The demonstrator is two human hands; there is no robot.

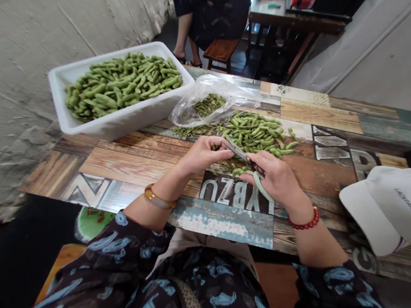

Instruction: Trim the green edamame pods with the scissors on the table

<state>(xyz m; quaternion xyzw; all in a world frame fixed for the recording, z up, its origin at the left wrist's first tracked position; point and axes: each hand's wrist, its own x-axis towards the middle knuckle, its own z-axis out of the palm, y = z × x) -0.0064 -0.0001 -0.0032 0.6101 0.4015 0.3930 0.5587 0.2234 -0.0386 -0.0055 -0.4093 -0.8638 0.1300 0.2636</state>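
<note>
My right hand (277, 177) is closed round a pair of scissors (242, 154) with a pale green handle loop. The blades point left, toward the fingertips of my left hand (207, 153). Those fingers are pinched together on a green soybean pod, of which only a little shows. Just beyond both hands lies a loose pile of soybean pods (253, 130) on the table. A few small pods and bits lie under the scissors. To the left of the pile, a clear plastic bag (237, 94) holds green trimmings (209, 104).
A white tub (132, 125) heaped with pods stands at the table's left, near the wall. A white cap (387, 202) lies on the right. Past the patchwork table (142, 165), a person (227, 10) sits on a wooden stool (221, 49) beside another table (295, 19).
</note>
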